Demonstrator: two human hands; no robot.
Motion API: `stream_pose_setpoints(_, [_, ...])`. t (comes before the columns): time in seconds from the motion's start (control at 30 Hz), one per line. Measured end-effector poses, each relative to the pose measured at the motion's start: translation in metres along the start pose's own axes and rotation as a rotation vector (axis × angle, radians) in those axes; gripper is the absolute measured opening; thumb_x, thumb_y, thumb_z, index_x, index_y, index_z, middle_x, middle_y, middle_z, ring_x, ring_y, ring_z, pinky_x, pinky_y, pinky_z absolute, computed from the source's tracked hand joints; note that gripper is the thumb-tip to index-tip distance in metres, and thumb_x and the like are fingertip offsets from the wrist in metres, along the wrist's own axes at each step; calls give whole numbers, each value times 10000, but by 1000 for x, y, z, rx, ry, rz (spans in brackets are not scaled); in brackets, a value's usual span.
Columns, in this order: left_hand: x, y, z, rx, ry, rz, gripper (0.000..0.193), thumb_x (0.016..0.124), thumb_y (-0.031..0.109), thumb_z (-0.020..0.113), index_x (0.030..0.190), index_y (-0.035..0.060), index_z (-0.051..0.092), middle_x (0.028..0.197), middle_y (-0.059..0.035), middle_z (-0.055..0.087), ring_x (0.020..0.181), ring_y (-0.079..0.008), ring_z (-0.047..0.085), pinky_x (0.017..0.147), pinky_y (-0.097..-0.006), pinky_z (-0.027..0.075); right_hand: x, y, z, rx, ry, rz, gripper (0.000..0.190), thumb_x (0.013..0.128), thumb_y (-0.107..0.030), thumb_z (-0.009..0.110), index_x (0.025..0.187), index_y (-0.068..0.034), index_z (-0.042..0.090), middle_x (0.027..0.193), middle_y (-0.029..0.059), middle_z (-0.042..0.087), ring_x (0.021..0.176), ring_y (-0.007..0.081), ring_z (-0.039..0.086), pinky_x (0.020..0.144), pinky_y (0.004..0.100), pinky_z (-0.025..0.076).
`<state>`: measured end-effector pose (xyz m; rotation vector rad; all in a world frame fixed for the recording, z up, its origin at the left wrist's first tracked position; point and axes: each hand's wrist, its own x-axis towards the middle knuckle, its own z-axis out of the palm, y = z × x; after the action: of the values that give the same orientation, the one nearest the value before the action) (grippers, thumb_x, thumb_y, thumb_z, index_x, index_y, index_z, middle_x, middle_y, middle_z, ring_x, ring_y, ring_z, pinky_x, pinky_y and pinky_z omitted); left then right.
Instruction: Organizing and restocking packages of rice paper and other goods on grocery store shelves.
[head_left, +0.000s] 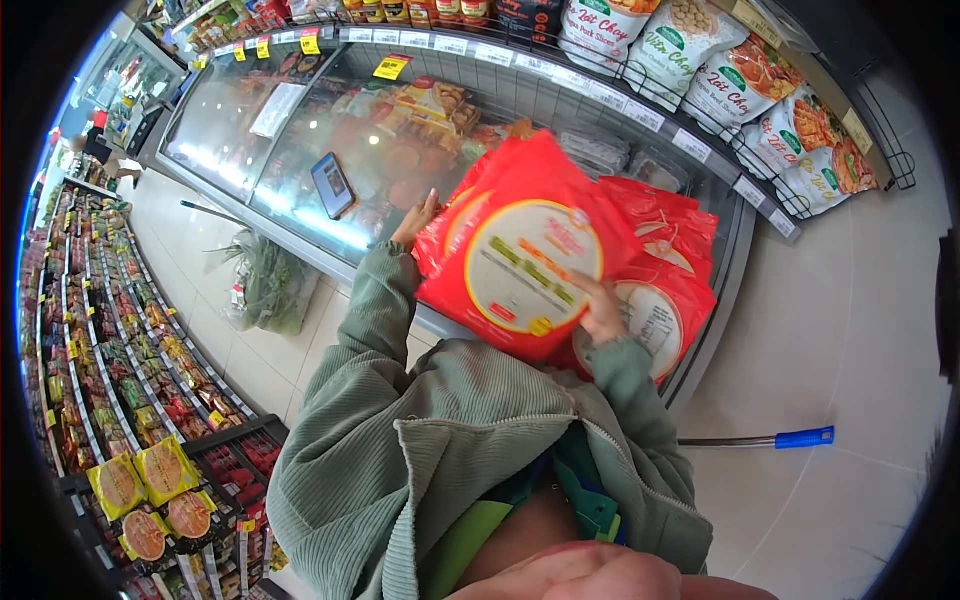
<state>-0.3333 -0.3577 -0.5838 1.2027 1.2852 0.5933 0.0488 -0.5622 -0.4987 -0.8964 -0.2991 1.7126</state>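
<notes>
A large red plastic food package (525, 247) with a round pale panel is tilted over the near edge of a glass-topped freezer (300, 187). My left hand (418, 219) is at its left side, fingers apart; whether it grips the package is hidden. My right hand (600, 307) lies against the package's right part, slightly blurred, and its grip is unclear. More red packages (660, 300) of the same kind are piled to the right on the freezer. A smartphone (333, 186) with its screen lit rests on the glass to the left of my left hand.
A wire-and-metal shelf (525, 64) with printed bags (739, 82) runs above the freezer's far side. A clear plastic bag of green vegetables (274, 285) sits on the tiled floor. A blue-handled pole (804, 438) extends at right. Stocked grocery shelves (112, 322) stand at left.
</notes>
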Motion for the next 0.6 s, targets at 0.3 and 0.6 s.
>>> stream_pose_setpoints(0.3, [-48,32,-5,-441,-323,-194,703,1022,567,427,1408,-17,488,1295,-150,628,1156,-202,611,1026,-363,464,77,19,26,-1020,-57,-571,466,756,-123,847,1153,26,655,1065,103,729,936,195,705,817,353,567])
stream_pose_setpoints(0.6, [-86,31,2,-225,-333,-89,672,931,355,698,1446,10,440,1330,-120,599,1232,-225,556,1064,-385,432,32,32,38,-673,-32,-314,536,731,-105,864,1194,3,617,1108,96,708,984,173,676,874,352,550])
